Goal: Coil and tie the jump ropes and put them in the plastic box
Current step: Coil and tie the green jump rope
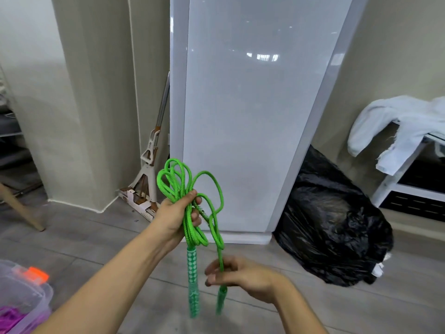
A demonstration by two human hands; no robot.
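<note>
A green jump rope (179, 183) is gathered into several loops that stick up above my left hand (179, 214), which grips the bundle at its middle. One green patterned handle (192, 280) hangs straight down below that hand. My right hand (232, 273) is lower and to the right, pinching the free strand just above the second green handle (221, 301), which is blurred. The clear plastic box (36, 295) with an orange latch sits at the bottom left, and a purple rope (10, 318) lies inside it.
A tall white glossy panel (252, 104) stands straight ahead. A full black rubbish bag (332, 225) lies on the floor to the right, beside a white rack with a pale cloth (404, 121). A mop (149, 165) leans in the corner; a wooden leg (21, 208) is at far left.
</note>
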